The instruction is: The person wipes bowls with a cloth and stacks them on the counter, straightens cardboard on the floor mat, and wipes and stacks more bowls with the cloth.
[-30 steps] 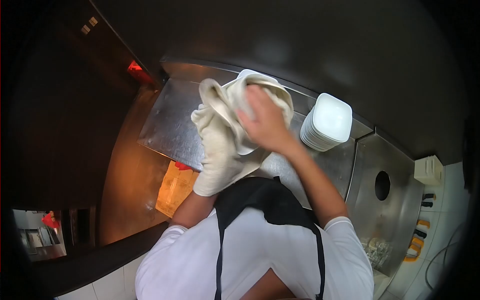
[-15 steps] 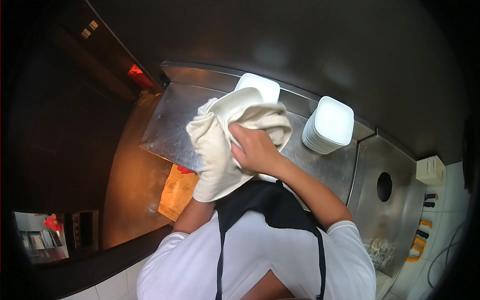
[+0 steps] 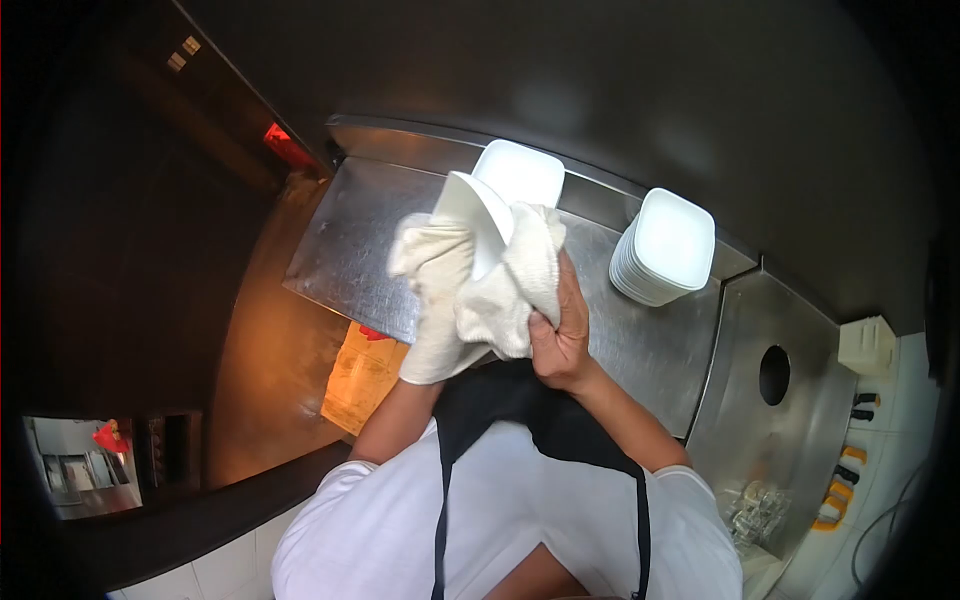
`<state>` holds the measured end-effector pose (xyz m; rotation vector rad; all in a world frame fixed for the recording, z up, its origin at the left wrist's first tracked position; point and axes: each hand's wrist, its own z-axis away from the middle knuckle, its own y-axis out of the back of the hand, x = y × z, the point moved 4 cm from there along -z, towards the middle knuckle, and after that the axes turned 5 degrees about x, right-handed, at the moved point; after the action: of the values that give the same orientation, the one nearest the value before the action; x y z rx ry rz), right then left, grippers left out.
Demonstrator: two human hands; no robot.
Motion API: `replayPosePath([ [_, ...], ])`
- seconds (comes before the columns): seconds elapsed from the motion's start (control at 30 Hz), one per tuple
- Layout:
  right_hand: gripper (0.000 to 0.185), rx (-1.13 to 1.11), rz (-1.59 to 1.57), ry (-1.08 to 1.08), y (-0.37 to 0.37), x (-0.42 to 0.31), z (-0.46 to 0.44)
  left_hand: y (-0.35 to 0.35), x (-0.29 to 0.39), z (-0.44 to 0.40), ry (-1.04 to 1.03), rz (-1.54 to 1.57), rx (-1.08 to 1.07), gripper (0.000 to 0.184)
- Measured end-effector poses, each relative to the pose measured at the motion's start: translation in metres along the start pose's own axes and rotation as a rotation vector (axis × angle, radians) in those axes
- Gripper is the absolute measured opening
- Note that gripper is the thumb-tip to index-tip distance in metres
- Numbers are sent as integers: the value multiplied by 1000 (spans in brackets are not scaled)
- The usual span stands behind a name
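A cream cloth (image 3: 510, 290) is wrapped around a white dish (image 3: 480, 215), which stands tilted between my hands. My left hand (image 3: 430, 260) is covered by the cloth, so its fingers are hidden; it is at the dish's left side. On the right, my right hand (image 3: 562, 330) grips the cloth, thumb toward me, against the dish's right side. Just behind is a second white square dish (image 3: 520, 172) on the steel counter (image 3: 365, 240). A tall stack of white square dishes (image 3: 673, 240) stands farther right.
Right of the counter is a steel surface with a round dark hole (image 3: 774, 375), and glassware (image 3: 757, 512) sits near its front. A cream block (image 3: 866, 345) stands at the far right, near yellow-and-black handles (image 3: 835, 500). Cardboard (image 3: 362, 380) lies below the counter's left edge.
The held dish has turned from lying flatter to steeply tilted. My right hand has moved from over the cloth to the dish's right side, uncovering more of the dish behind.
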<state>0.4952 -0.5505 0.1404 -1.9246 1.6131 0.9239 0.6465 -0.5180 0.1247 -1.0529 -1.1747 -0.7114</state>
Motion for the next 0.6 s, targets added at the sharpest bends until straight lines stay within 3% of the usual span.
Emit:
replayPosePath([
  [0.03, 52, -26, -36, 68, 0, -8, -17, -13, -8, 0, 174, 503, -2, 37],
  [0.07, 53, -50, -70, 139, -1, -14, -31, -18, -5, -7, 159, 475, -119, 41],
  [0.17, 52, -62, -283, -97, -9, -6, -50, -20, -13, -10, 33, 335, -83, 43],
  [0.2, 54, -52, -447, -241, -16, 2, -50, -20, -15, -13, 27, 335, -54, 44],
  [0.27, 55, -22, -661, -550, -29, 12, -50, -23, 2, -8, 256, 406, 78, 45],
  [0.3, 56, -7, -769, -708, -34, 17, -48, -8, -18, -11, 178, 203, -39, 50],
  [0.37, 65, -2, -466, -397, -41, 52, -27, 21, -58, -14, -41, -196, -224, 61],
  [0.47, 76, 23, -134, -242, -51, 70, 12, 11, -50, -10, 38, 144, -148, 61],
  [0.5, 71, 19, -6, -228, -53, 65, 17, 10, -50, -9, 66, 258, -123, 61],
  [0.57, 56, -140, -46, -341, -44, 40, 16, 28, -71, -27, 297, 593, -180, 62],
  [0.6, 43, -121, 1, -338, -43, 35, 18, 28, -68, -37, 335, 724, -222, 44],
])
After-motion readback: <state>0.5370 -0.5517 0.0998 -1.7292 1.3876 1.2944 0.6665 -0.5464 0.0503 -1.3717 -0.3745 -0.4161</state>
